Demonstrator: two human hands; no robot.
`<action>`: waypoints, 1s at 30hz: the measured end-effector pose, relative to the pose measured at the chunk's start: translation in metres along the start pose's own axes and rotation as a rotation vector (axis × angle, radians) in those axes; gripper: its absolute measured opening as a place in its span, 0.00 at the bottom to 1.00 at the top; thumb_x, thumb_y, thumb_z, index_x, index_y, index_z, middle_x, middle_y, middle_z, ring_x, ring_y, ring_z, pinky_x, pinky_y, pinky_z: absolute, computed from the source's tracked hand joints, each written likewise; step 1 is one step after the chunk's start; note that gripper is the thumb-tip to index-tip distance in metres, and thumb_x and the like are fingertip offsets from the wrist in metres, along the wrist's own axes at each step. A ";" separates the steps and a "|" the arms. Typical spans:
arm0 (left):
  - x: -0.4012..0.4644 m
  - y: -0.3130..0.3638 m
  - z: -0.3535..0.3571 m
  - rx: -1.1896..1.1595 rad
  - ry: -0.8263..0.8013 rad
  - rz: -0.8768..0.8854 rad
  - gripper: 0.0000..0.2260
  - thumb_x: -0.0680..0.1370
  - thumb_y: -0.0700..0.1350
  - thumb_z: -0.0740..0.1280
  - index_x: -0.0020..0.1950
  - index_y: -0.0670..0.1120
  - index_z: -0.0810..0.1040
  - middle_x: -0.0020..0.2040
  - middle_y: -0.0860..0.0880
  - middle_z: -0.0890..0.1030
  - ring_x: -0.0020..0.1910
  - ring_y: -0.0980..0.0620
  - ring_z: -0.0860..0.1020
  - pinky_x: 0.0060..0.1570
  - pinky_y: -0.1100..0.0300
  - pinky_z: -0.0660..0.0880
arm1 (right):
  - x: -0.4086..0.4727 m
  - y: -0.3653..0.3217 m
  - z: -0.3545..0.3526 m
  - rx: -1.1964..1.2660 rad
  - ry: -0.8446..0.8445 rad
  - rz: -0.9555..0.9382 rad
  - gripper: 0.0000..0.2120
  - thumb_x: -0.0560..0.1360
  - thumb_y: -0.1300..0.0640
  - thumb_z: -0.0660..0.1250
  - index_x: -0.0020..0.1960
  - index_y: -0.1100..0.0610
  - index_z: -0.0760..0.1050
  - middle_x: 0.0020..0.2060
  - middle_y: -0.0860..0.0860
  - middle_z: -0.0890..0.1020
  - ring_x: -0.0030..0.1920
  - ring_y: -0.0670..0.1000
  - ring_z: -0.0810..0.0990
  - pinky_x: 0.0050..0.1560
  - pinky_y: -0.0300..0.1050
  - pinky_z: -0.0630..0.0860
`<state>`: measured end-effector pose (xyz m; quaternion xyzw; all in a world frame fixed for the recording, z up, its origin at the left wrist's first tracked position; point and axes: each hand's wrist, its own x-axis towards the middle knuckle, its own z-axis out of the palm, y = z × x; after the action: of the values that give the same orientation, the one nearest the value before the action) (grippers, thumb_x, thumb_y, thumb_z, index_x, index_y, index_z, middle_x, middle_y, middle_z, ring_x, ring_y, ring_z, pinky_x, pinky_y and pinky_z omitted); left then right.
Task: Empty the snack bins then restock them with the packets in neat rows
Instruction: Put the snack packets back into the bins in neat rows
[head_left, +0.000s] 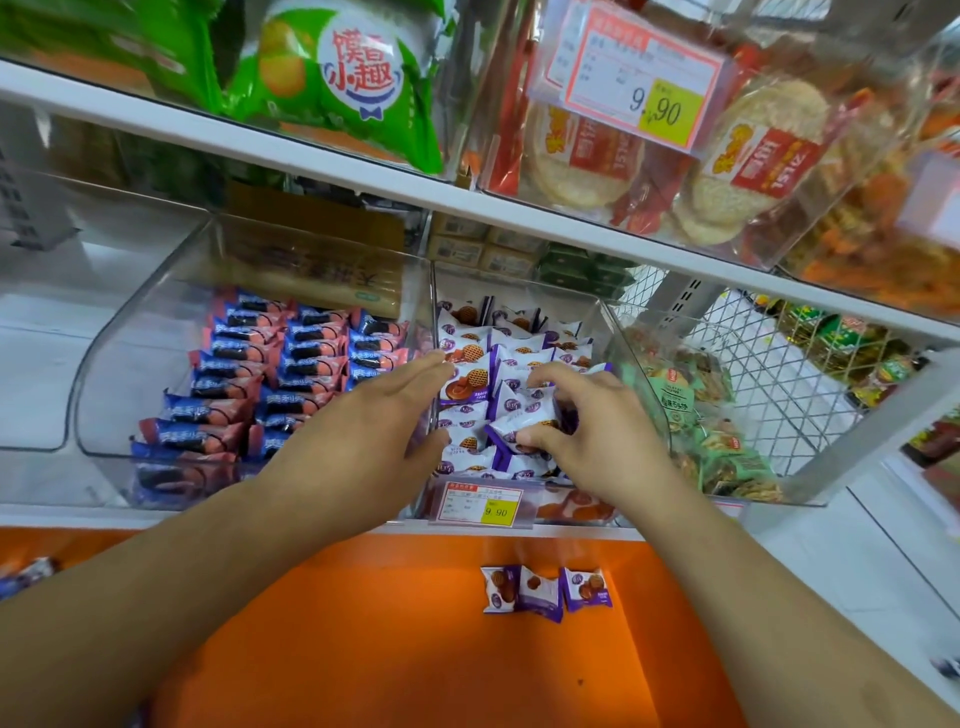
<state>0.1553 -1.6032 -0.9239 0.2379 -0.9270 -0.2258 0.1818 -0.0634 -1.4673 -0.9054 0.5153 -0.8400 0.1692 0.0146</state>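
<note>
The middle clear bin (631, 358) on the shelf holds several white and purple biscuit packets (470, 364) lying in rough rows. My right hand (587, 431) reaches into the bin and pinches one of these packets (519, 423) between thumb and curled fingers. Straight-fingered, my left hand (363, 431) is at the bin's left wall, its fingertips touching a packet. Three more purple packets (545, 590) lie on the orange surface (363, 623) below the shelf.
The left clear bin (130, 332) holds neat rows of blue and pink packets (291, 364). Green packets (691, 410) fill the right bin. A price tag (480, 506) marked 9.90 hangs on the middle bin's front. Upper shelf bins hold bigger snack bags, and a wire basket (769, 358) stands at right.
</note>
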 end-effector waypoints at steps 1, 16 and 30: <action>0.000 0.000 0.000 0.002 0.001 0.002 0.31 0.85 0.56 0.61 0.85 0.59 0.50 0.84 0.63 0.48 0.82 0.59 0.54 0.74 0.64 0.53 | 0.001 0.002 0.000 -0.066 0.006 -0.049 0.21 0.72 0.38 0.78 0.62 0.39 0.77 0.49 0.46 0.81 0.59 0.52 0.74 0.59 0.50 0.72; 0.000 0.002 0.000 -0.004 -0.006 -0.012 0.31 0.85 0.56 0.61 0.84 0.60 0.51 0.83 0.64 0.47 0.80 0.59 0.59 0.74 0.62 0.58 | 0.003 0.027 0.012 -0.126 0.148 -0.123 0.10 0.72 0.46 0.80 0.51 0.44 0.83 0.48 0.40 0.81 0.58 0.49 0.71 0.60 0.47 0.63; -0.009 0.015 0.001 0.073 0.048 0.068 0.31 0.82 0.54 0.66 0.83 0.55 0.60 0.83 0.55 0.60 0.82 0.50 0.58 0.80 0.50 0.56 | -0.021 0.020 -0.024 0.071 0.037 -0.155 0.15 0.73 0.46 0.79 0.60 0.45 0.85 0.55 0.41 0.78 0.60 0.46 0.72 0.64 0.45 0.69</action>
<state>0.1565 -1.5864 -0.9193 0.2183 -0.9375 -0.1797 0.2027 -0.0745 -1.4335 -0.8925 0.5759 -0.7906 0.2067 0.0250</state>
